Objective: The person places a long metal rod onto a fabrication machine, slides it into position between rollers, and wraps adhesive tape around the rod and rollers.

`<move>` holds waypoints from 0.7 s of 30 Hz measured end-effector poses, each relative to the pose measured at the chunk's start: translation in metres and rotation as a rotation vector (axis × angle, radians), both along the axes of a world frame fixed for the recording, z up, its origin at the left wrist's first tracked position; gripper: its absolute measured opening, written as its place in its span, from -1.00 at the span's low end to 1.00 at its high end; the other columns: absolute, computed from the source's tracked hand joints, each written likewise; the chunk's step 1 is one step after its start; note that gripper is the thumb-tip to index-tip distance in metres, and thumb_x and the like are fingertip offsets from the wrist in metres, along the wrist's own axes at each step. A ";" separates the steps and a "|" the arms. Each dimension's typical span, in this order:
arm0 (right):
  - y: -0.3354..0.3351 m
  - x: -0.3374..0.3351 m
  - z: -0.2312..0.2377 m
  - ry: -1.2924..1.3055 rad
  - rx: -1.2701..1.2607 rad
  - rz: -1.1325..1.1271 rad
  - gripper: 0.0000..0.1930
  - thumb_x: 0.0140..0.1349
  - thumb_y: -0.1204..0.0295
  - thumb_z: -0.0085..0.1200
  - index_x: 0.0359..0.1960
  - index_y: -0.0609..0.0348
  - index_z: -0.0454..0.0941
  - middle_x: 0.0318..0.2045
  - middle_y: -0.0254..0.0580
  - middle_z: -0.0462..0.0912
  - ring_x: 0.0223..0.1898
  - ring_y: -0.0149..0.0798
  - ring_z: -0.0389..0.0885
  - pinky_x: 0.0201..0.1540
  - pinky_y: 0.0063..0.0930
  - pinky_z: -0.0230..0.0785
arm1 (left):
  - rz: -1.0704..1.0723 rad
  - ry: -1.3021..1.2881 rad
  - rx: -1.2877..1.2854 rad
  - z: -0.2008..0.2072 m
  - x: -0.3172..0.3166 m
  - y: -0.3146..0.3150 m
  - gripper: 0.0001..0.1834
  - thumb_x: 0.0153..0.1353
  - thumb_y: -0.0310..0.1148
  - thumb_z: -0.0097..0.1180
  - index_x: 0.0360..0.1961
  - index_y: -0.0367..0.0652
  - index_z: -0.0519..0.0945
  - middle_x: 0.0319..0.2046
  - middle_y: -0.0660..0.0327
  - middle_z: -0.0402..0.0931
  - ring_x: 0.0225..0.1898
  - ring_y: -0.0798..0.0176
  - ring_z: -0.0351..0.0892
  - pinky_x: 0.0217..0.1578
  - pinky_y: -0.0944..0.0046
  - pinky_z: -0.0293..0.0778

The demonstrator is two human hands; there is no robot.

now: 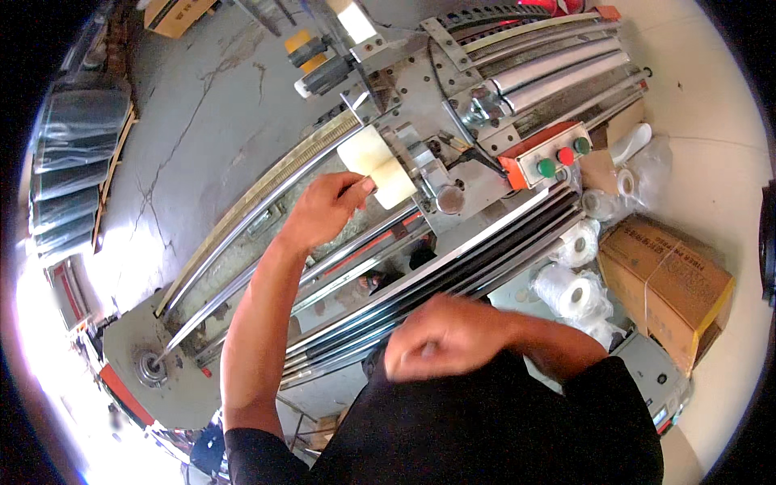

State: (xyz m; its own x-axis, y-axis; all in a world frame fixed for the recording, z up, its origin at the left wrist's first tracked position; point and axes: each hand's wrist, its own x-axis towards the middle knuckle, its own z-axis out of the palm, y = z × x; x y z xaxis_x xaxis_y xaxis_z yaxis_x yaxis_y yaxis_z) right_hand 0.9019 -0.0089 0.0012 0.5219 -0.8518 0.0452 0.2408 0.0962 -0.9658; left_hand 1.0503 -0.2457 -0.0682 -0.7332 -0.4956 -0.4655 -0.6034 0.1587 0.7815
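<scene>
The left hand (327,212) pinches the near edge of a pale yellow piece (393,183), which lies over the machine's rails, right beside the metal carriage (478,202). The right hand (449,335), near the body, is too blurred for me to tell whether its curled fingers hold anything. I'd judge the job partway: the piece is up at the carriage, letting go of it remains. Beyond sit a button box (530,171), wrapped rolls (573,296) and a cardboard box (659,271).
</scene>
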 end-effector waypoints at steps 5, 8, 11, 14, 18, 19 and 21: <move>0.049 -0.081 -0.133 1.091 -0.041 -0.718 -0.57 0.42 0.24 0.27 0.27 0.06 0.64 -0.26 -0.11 0.81 -0.19 0.07 0.74 -0.04 0.01 0.53 | 0.019 -0.037 0.060 0.000 -0.003 0.005 -0.47 0.63 0.08 0.06 -0.11 -0.24 0.73 -0.43 0.34 0.55 -0.39 0.41 0.45 -0.32 0.29 0.44; 0.023 -0.109 -0.165 1.301 -0.149 -0.915 -0.55 0.33 0.31 0.37 0.22 0.08 0.62 -0.23 -0.17 0.82 -0.09 0.00 0.72 0.06 -0.06 0.48 | 0.009 -0.032 0.066 -0.008 -0.002 0.001 -0.48 0.63 0.08 0.08 -0.10 -0.23 0.73 -0.43 0.34 0.56 -0.39 0.42 0.44 -0.31 0.29 0.44; -0.006 -0.109 -0.192 1.404 -0.218 -0.900 -0.64 0.24 0.42 0.36 0.09 0.06 0.68 -0.16 -0.17 0.80 -0.06 0.00 0.72 0.13 -0.05 0.47 | 0.010 -0.027 0.062 -0.010 0.002 0.003 -0.47 0.62 0.08 0.08 -0.06 -0.24 0.74 -0.42 0.33 0.57 -0.39 0.42 0.46 -0.31 0.28 0.46; -0.015 -0.108 -0.223 1.637 -0.380 -0.779 -0.71 0.20 0.35 0.37 -0.05 0.04 0.69 -0.21 -0.22 0.74 -0.05 -0.01 0.69 0.17 -0.08 0.42 | 0.020 -0.021 0.030 -0.003 0.000 0.011 -0.46 0.62 0.09 0.09 -0.03 -0.27 0.74 -0.41 0.31 0.60 -0.38 0.40 0.49 -0.30 0.27 0.48; 0.000 -0.099 -0.218 1.578 -0.331 -0.751 -0.65 0.22 0.37 0.33 0.05 0.10 0.68 -0.06 -0.09 0.68 0.07 0.02 0.64 0.23 -0.04 0.40 | 0.002 0.001 -0.012 -0.003 0.001 0.012 -0.45 0.60 0.09 0.10 -0.02 -0.28 0.74 -0.41 0.26 0.62 -0.38 0.35 0.52 -0.28 0.23 0.51; 0.007 -0.096 -0.209 1.595 -0.219 -0.649 -0.60 0.26 0.36 0.32 0.13 0.16 0.66 0.03 -0.05 0.68 0.16 0.03 0.62 0.29 -0.04 0.39 | -0.006 -0.001 -0.025 0.001 0.000 0.012 -0.44 0.60 0.10 0.10 -0.03 -0.28 0.73 -0.41 0.25 0.62 -0.38 0.33 0.52 -0.27 0.22 0.51; 0.028 -0.077 -0.180 1.426 -0.084 -0.548 -0.61 0.32 0.37 0.33 0.15 0.20 0.65 0.09 -0.04 0.69 0.18 0.02 0.63 0.30 -0.10 0.41 | -0.024 -0.004 -0.034 0.003 0.000 0.011 -0.44 0.61 0.11 0.07 -0.05 -0.27 0.73 -0.41 0.21 0.62 -0.37 0.31 0.53 -0.26 0.20 0.52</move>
State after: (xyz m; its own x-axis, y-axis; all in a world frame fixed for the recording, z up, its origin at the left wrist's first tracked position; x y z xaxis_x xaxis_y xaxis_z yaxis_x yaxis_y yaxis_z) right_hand 0.8246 0.0191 -0.1784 -0.1971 -0.9689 -0.1497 -0.8773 0.2425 -0.4142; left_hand 1.0501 -0.2348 -0.0648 -0.7436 -0.4931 -0.4516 -0.6020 0.1997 0.7731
